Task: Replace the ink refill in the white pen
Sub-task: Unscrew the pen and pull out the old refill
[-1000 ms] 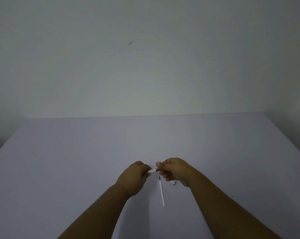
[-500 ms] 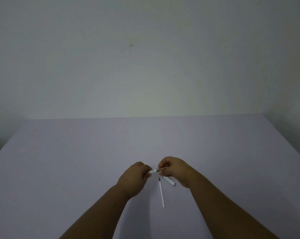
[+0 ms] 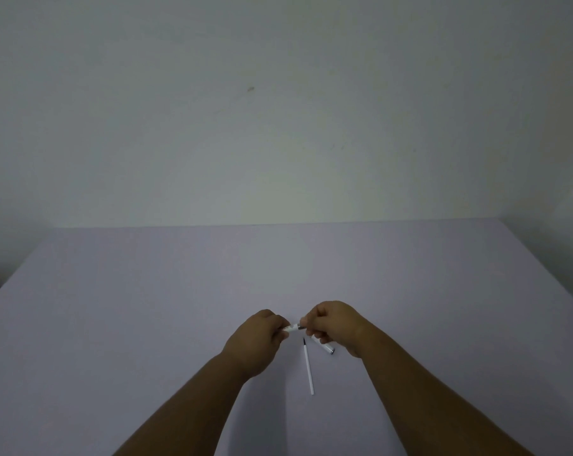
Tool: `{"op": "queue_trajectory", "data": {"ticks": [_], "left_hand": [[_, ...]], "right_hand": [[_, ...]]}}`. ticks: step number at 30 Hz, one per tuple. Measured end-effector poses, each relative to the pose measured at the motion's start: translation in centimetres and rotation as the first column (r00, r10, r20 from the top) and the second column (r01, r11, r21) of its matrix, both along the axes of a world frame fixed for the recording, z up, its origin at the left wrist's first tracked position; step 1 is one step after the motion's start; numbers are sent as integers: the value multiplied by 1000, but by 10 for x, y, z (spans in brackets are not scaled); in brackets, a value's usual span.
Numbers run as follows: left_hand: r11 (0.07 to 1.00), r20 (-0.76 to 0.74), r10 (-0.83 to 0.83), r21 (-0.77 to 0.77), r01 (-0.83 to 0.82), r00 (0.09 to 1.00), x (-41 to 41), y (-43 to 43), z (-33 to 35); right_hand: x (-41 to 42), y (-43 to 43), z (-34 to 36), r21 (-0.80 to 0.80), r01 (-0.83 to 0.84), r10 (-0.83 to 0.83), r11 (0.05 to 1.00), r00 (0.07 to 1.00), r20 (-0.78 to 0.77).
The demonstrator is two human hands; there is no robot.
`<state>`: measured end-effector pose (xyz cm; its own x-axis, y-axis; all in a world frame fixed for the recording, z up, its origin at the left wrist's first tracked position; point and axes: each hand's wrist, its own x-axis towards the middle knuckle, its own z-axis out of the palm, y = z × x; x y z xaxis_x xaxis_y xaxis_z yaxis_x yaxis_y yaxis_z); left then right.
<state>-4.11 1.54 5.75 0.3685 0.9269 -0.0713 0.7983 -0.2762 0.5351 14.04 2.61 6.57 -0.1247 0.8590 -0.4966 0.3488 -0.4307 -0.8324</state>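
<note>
Both hands hold the white pen (image 3: 292, 328) just above the table, near its front middle. My left hand (image 3: 262, 337) grips the pen's left part; most of the barrel is hidden in the fist. My right hand (image 3: 333, 325) pinches the dark end of the pen between thumb and fingers. A thin white ink refill (image 3: 308, 366) with a dark tip lies on the table below the hands, pointing away from me. A short white pen piece (image 3: 326, 347) with a dark end lies under my right hand, partly hidden.
The pale lilac table (image 3: 147, 307) spreads wide on all sides. A plain white wall (image 3: 278, 110) stands behind its far edge. The table's right edge slants down at the far right.
My right hand has lifted slightly, uncovering the short white pen piece on the table. Both hands stay on the pen; the refill has not moved.
</note>
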Motion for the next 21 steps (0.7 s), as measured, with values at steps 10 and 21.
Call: {"op": "queue_trajectory", "data": {"ticks": [10, 21], "left_hand": [[1000, -6, 14, -5, -14, 1000, 0, -3, 2], [1000, 5, 27, 1, -27, 1000, -2, -3, 2]], "right_hand": [[0, -2, 2, 31, 13, -12, 999, 1000, -19], [0, -3, 1, 32, 22, -20, 999, 998, -52]]}}
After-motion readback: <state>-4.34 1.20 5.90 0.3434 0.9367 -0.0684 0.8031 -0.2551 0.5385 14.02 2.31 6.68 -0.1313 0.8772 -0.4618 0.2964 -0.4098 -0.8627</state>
